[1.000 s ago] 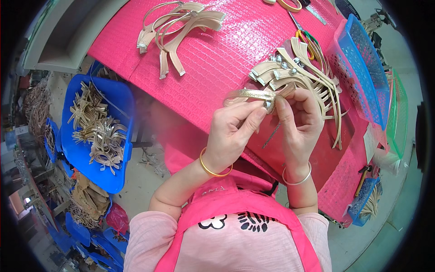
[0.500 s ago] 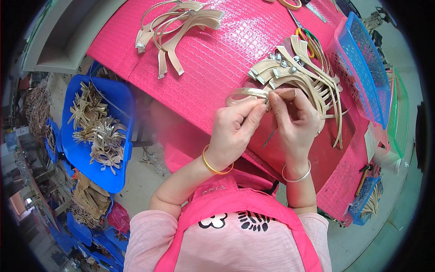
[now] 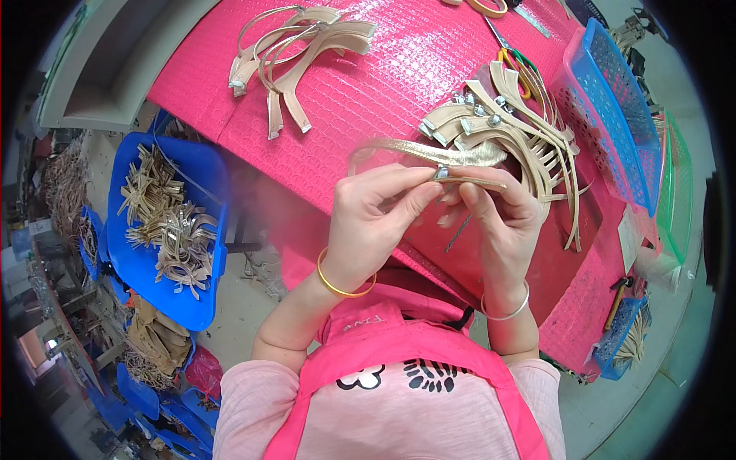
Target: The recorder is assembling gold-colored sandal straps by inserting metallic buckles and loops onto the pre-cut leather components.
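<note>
Between my two hands is a beige-gold strap [image 3: 471,156] with a small silver buckle [image 3: 442,173]. My left hand [image 3: 376,211] pinches it beside the buckle with thumb and forefinger. On the other side, my right hand [image 3: 502,222] grips the strap's end between thumb and fingers. The strap's long part loops out above the left hand, blurred by motion. Just past my right hand lies a heap of similar straps [image 3: 529,149], some with silver buckles. Farther off to the left, a second group of beige straps [image 3: 291,84] rests on the pink table cover [image 3: 418,77].
Scissors [image 3: 504,57] with yellow handles lie behind the heap. Along the right edge stand a blue basket [image 3: 625,115], a pink one [image 3: 566,100] and a green one [image 3: 678,192]. To the left, below the table, a blue tub [image 3: 126,264] holds more straps [image 3: 184,238].
My hands have moved slightly apart, the left one shifting left. The strap's loop has swung up and opened out, and the buckle now shows between my fingers.
</note>
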`<action>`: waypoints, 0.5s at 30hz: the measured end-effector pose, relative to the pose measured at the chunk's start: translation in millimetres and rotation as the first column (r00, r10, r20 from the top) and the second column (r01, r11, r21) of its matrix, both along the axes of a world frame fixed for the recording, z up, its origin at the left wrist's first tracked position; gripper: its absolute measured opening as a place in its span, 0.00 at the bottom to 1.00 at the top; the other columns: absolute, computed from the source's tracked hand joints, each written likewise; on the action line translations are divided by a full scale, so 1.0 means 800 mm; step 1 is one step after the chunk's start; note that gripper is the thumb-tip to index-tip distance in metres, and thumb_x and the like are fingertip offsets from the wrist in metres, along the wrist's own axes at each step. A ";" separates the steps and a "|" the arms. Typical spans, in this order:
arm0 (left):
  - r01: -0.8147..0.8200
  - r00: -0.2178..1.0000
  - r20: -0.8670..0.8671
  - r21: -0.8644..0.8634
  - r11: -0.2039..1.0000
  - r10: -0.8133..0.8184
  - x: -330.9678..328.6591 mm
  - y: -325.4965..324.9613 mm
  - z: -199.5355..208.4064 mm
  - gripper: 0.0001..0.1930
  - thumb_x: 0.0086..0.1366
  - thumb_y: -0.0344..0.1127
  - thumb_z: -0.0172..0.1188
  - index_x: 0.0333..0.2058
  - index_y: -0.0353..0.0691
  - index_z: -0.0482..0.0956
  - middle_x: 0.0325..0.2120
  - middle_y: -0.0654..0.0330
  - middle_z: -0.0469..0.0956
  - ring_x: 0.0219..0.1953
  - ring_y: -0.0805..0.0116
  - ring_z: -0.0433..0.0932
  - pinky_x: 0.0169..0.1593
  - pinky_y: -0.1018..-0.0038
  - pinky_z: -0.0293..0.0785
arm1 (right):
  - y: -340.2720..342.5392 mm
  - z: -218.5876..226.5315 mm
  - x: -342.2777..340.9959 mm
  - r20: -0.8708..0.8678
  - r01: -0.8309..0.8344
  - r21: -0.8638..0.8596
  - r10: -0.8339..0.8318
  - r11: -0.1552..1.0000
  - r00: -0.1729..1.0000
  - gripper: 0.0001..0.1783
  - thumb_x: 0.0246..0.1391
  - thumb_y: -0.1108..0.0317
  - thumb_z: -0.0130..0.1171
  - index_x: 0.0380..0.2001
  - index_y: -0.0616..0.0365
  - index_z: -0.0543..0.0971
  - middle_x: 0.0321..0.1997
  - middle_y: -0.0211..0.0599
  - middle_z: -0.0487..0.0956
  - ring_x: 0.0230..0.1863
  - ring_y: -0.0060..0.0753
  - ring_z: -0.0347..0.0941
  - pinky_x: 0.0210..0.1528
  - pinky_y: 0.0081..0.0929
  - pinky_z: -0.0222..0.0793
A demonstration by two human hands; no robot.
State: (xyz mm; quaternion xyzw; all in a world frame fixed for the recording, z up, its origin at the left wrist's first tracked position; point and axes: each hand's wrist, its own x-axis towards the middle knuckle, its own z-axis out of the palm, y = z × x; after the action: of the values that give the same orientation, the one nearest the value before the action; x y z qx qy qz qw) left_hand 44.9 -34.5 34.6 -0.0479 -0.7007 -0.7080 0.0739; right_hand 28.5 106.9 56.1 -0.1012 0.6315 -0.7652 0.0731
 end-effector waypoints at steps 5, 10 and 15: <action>-0.157 0.987 -0.053 -0.195 0.968 0.149 0.000 0.003 0.000 0.06 0.51 0.21 0.55 0.30 0.31 0.74 0.22 0.54 0.76 0.24 0.68 0.77 0.26 0.77 0.70 | -0.012 -0.020 -0.001 0.216 0.146 -0.344 -0.073 0.927 0.974 0.10 0.52 0.72 0.50 0.36 0.67 0.71 0.30 0.43 0.77 0.27 0.30 0.75 0.32 0.19 0.70; -0.238 0.968 -0.120 -0.193 0.952 0.218 0.001 0.007 -0.011 0.08 0.51 0.20 0.54 0.33 0.31 0.72 0.21 0.54 0.76 0.23 0.67 0.78 0.25 0.78 0.71 | -0.024 -0.029 -0.004 0.338 0.078 -0.536 0.130 0.841 0.932 0.08 0.53 0.69 0.49 0.32 0.63 0.70 0.20 0.38 0.74 0.16 0.27 0.70 0.20 0.17 0.66; -0.248 0.965 0.067 -0.088 0.965 0.255 0.001 0.008 -0.005 0.10 0.52 0.20 0.54 0.35 0.33 0.71 0.19 0.52 0.75 0.21 0.64 0.77 0.23 0.74 0.70 | -0.030 -0.026 -0.002 0.458 0.078 -0.559 0.229 0.825 0.859 0.08 0.53 0.66 0.49 0.27 0.58 0.67 0.14 0.30 0.67 0.09 0.18 0.58 0.11 0.13 0.57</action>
State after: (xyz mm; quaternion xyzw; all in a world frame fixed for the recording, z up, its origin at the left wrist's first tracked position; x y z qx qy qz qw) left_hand 45.7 -28.4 30.8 0.0663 -0.7310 -0.6659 0.1338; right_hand 27.0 83.2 35.2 0.0604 0.3328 -0.9114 0.2344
